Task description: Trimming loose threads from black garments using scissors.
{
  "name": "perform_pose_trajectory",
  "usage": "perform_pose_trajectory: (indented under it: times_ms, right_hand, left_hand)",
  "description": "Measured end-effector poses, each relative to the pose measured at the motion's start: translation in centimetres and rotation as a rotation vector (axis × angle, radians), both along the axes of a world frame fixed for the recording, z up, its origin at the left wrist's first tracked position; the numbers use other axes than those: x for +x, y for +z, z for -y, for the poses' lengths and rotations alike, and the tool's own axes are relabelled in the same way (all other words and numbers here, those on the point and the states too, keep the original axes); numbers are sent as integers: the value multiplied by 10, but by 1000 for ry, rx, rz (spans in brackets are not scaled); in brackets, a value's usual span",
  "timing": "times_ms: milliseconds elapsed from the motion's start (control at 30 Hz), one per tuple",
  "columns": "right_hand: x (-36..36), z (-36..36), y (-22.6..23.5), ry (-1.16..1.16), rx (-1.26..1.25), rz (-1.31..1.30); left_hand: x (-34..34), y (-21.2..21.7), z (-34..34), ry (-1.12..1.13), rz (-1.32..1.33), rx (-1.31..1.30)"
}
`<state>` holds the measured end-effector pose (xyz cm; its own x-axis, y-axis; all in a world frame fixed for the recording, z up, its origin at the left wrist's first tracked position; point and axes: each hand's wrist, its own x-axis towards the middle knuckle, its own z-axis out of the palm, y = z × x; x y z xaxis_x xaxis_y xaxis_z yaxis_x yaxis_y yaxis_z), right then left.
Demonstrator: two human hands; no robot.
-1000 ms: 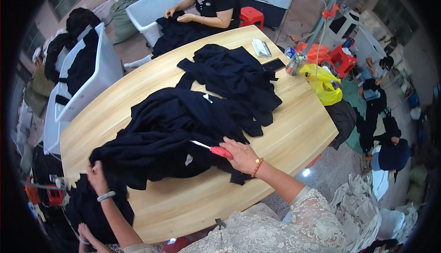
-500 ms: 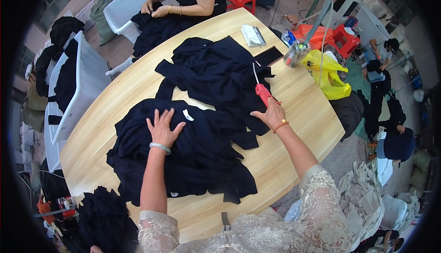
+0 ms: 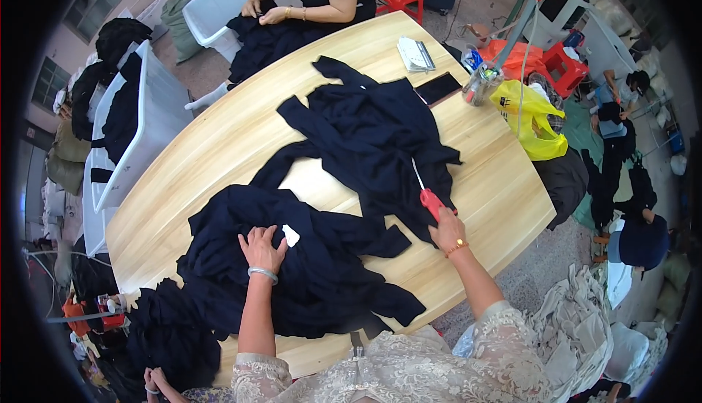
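A dark navy knit garment (image 3: 248, 286) lies bunched on the table in front of me, with a white label (image 3: 291, 235) on it. My left hand (image 3: 264, 251) rests on this cloth beside the label, its fingers apart. My right hand (image 3: 447, 230) is closed around the handle of a red-handled tool (image 3: 431, 202) with a long, thin metal tip. That tip lies over a second navy garment (image 3: 373, 129), spread farther away with its sleeves reaching out to the left. Which kind of tool it is does not show clearly.
The curved wooden table (image 3: 504, 183) carries a small notepad (image 3: 415, 54), a dark flat phone-like object (image 3: 439, 88) and a clear jar (image 3: 482, 85). A yellow bag (image 3: 530, 121) hangs at its right edge. Across it, a person handles dark cloth. White bins (image 3: 150, 110) stand left.
My right hand has drawn nearer with the red-handled tool. The far garment lies more spread out, its sleeves straighter. My left hand's fingers are less spread, and the label has turned.
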<state>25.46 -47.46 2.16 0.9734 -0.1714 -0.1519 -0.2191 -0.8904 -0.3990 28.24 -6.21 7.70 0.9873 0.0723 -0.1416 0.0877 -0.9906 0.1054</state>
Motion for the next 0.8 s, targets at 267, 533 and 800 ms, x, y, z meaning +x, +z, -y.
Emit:
perform_pose_trajectory:
  times_ms: [267, 533, 800]
  right_hand:
    - [-48, -14, 133, 27, 645, 148]
    - [-58, -66, 259, 493, 698, 52]
    - [-54, -114, 266, 605, 803, -2]
  left_hand:
    - [-46, 61, 88, -439, 423, -602]
    - [-72, 74, 203, -466, 528, -1288]
    - [-96, 67, 169, -234, 396, -1563]
